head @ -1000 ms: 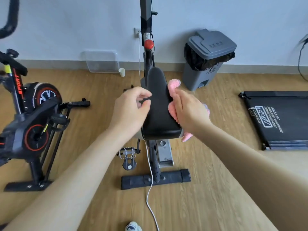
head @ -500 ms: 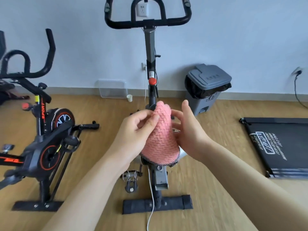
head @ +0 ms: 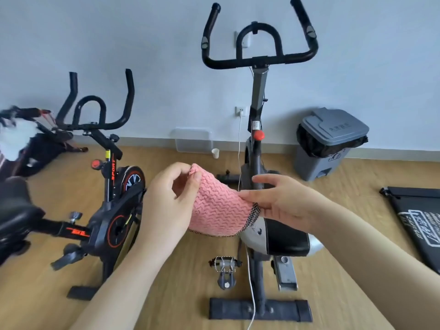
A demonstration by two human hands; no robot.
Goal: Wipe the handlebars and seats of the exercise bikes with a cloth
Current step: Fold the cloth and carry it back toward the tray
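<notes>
A pink knitted cloth (head: 217, 207) is stretched in the air between both hands. My left hand (head: 170, 198) pinches its upper left corner. My right hand (head: 283, 202) pinches its right edge with thumb and fingers. Below the right hand shows the black seat (head: 288, 236) of the grey exercise bike, whose black handlebars (head: 259, 59) rise against the wall. To the left stands a black and red bike (head: 112, 225) with its own handlebars (head: 100, 115); its black seat (head: 14, 210) is blurred at the left edge.
A grey lidded bin (head: 329, 144) stands by the wall at right. A black treadmill (head: 419, 222) lies on the wooden floor at far right. A clear box (head: 193, 139) and a small white cup (head: 215, 153) sit by the wall. A white cable (head: 250, 270) hangs along the bike.
The view has risen from the seat to take in the handlebars and the left bike. The cloth has come off the seat and now spreads to the left between both hands.
</notes>
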